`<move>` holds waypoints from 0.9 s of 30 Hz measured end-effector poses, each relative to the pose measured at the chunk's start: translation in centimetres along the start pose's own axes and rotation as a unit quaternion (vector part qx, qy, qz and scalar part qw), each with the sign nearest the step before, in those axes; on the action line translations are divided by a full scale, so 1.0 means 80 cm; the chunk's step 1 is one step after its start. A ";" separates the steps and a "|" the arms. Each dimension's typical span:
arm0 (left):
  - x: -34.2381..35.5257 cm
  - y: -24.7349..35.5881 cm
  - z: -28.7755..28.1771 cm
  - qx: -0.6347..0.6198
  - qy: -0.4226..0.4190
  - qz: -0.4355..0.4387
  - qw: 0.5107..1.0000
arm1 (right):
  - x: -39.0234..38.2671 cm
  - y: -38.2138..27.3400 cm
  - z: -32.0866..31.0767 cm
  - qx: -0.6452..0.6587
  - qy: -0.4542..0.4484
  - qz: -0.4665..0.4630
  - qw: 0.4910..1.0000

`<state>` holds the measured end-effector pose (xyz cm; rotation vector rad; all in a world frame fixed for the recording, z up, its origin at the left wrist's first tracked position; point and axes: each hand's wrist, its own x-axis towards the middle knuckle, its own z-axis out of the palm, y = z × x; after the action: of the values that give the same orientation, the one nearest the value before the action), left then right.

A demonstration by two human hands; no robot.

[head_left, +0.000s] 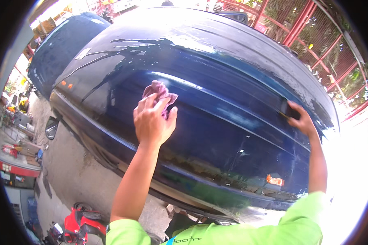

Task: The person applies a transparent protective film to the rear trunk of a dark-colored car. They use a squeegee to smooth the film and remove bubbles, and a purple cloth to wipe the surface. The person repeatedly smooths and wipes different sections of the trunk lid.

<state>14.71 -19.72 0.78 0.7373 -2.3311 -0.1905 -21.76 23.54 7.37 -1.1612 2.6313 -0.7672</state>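
Note:
A dark blue vehicle roof (225,155) with long raised ribs fills most of the view. Its far part looks greyish, with dark wet streaks and droplets. My left hand (153,118) grips a crumpled pinkish-purple cloth (158,87) over the middle-left of the roof. Toward the right side, my right hand (304,120) holds a dark flat block (292,106) with a thin yellowish edge, against the ribbed surface. A small orange-white patch (275,179) shows on the near right part of the roof.
Another dark vehicle (63,45) stands at the upper left. A red mesh fence (323,61) runs behind at the right. A red motorbike (79,222) is below left, near cluttered shelving (18,155) at the left edge. A side mirror (51,127) juts out from the roofed vehicle.

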 end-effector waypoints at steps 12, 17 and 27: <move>0.003 -0.007 0.006 -0.034 0.022 -0.011 0.999 | 0.373 -0.371 0.296 -0.187 0.015 -0.254 0.949; 0.004 -0.006 0.006 -0.012 0.009 -0.008 1.000 | 0.316 -0.337 0.279 -0.183 -0.024 -0.226 0.957; 0.002 0.004 0.007 0.019 0.002 -0.019 1.000 | -0.066 -0.015 0.009 -0.074 -0.005 -0.068 0.995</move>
<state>14.11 -19.61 0.56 0.7995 -2.3246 -0.1630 -17.15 26.38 7.07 -1.3914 2.6611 -0.5948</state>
